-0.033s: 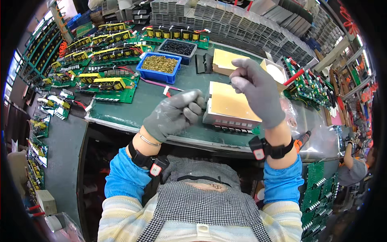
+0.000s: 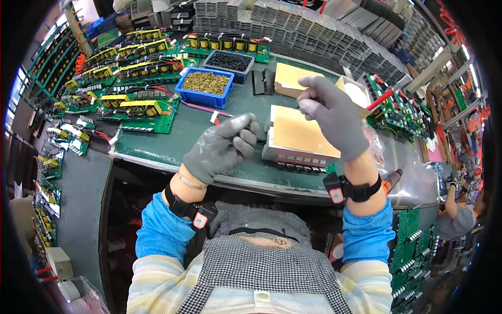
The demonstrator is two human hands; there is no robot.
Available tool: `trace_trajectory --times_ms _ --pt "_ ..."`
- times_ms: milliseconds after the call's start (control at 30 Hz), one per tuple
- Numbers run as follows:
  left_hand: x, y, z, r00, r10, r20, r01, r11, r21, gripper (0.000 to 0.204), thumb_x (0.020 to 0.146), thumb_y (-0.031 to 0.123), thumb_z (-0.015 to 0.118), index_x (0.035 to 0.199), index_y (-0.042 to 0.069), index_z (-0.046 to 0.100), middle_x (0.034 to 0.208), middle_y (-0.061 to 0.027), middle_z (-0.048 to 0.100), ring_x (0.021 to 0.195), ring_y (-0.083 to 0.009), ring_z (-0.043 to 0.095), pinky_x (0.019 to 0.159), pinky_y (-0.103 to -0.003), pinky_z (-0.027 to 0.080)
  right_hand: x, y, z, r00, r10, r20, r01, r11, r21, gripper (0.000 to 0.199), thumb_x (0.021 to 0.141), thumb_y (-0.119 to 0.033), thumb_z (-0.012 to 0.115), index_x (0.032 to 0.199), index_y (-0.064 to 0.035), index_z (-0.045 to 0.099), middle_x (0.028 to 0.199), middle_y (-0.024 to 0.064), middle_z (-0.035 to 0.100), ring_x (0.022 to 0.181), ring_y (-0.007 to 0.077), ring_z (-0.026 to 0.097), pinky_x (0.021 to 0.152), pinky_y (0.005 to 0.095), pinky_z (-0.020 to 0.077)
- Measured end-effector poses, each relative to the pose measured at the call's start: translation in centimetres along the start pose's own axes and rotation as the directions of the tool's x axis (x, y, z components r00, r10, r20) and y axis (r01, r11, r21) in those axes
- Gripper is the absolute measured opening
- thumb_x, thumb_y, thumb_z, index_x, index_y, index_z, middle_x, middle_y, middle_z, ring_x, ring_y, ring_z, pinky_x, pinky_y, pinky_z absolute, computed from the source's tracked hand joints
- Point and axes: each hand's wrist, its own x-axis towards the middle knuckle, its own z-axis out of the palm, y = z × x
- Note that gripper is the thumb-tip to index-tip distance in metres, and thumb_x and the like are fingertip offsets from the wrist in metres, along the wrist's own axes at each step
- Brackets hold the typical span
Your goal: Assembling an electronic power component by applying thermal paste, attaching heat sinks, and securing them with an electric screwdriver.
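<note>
Both my hands wear grey gloves and hang over the green worktop. My left hand (image 2: 220,149) is closed, thumb against the curled fingers, at the left side of a box-shaped unit (image 2: 295,129) with an orange-yellow top and a slotted pale side. Whatever it may hold is hidden. My right hand (image 2: 339,121) is raised over that unit's right part, thumb and fingers pinched together. A tiny dark bit shows at its fingertips, too small to name. Behind stands a similar yellow-topped unit (image 2: 294,77), with a black flat part (image 2: 262,82) left of it.
A blue bin (image 2: 203,98) of small brass-coloured pieces and a grey bin (image 2: 230,77) of black pieces stand at the back. Circuit boards (image 2: 151,124) fill the left side. An orange-and-black tool (image 2: 391,181) lies at right. A co-worker's arm (image 2: 452,201) shows far right.
My left hand has shifted slightly left, a little away from the near unit. My right hand has barely moved and keeps its pinch.
</note>
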Motion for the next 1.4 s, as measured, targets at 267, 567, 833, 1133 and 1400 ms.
trace_trajectory --times_ms 267,567,833,1133,1400 --pt "-0.5 -0.1 -1.7 0.999 0.045 0.005 -0.044 0.994 -0.1 0.019 0.1 0.017 0.055 0.111 0.001 0.056 0.099 -0.0051 0.056 0.08 -0.0103 0.057 0.061 -0.019 0.051 1.0 3.7 1.4 1.0 0.015 -0.004 -0.015 0.781 -0.624 0.027 0.085 -0.007 0.064 0.112 -0.0039 0.062 0.083 0.011 0.069 0.08 0.0241 0.068 0.073 0.0344 0.0527" --pt "-0.2 -0.8 -1.6 0.998 0.056 -0.037 -0.058 0.998 -0.039 0.024 0.101 0.025 0.054 0.111 0.003 0.055 0.097 -0.005 0.056 0.079 -0.0111 0.057 0.062 -0.02 0.053 0.7 4.3 1.3 0.999 -0.019 -0.027 -0.001 0.797 -0.603 0.025 0.086 -0.006 0.063 0.11 -0.0038 0.062 0.084 0.0114 0.069 0.079 0.0254 0.068 0.073 0.0346 0.0523" --pt "-0.2 -0.4 -2.1 0.984 0.125 -0.129 -0.129 0.991 -0.026 0.023 0.101 0.025 0.055 0.114 0.005 0.057 0.093 -0.002 0.058 0.073 -0.0087 0.053 0.059 -0.019 0.047 -0.6 3.7 -2.9 0.984 -0.019 -0.176 -0.066 0.883 -0.465 0.024 0.086 -0.008 0.065 0.11 -0.0063 0.061 0.088 0.0125 0.069 0.082 0.0284 0.068 0.073 0.0357 0.0524" --pt "1.5 0.1 -1.1 0.985 0.089 -0.15 -0.096 0.995 -0.04 0.027 0.103 0.021 0.05 0.123 0.003 0.051 0.094 -0.0019 0.054 0.069 -0.0048 0.048 0.055 -0.016 0.046 -2.6 5.6 -3.8 0.993 0.011 -0.119 -0.065 0.887 -0.458 0.025 0.086 -0.005 0.064 0.111 -0.0053 0.062 0.084 0.0106 0.067 0.081 0.0258 0.068 0.073 0.0331 0.0528" --pt "3.7 0.9 3.3 0.928 0.169 -0.331 0.157 0.627 0.763 0.028 0.097 0.015 0.053 0.115 -0.006 0.06 0.08 -0.0006 0.058 0.056 -0.0018 0.04 0.048 -0.014 0.033 -2.4 6.1 -3.5 0.995 -0.076 -0.064 0.027 0.827 -0.562 0.023 0.085 -0.006 0.065 0.108 -0.0069 0.062 0.088 0.0118 0.068 0.084 0.0293 0.068 0.073 0.0369 0.0533"
